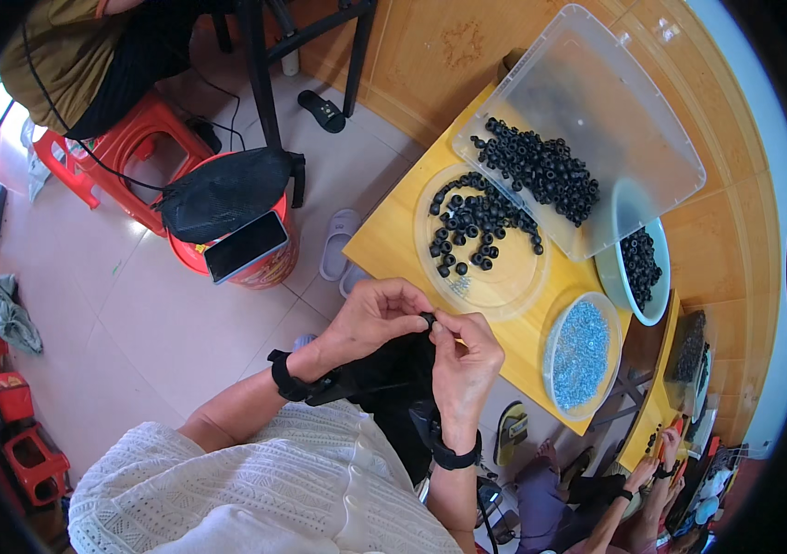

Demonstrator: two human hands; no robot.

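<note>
Both hands [466,360] partly hid the small black piece [428,318]. The upper edge cut off the person in brown [70,60]; distant black bits [653,438] were too small to tell.

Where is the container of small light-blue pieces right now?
In the head view, the container sits right of centre, at the near corner of the yellow table, just below the pale bowl and right of the right hand.
</note>
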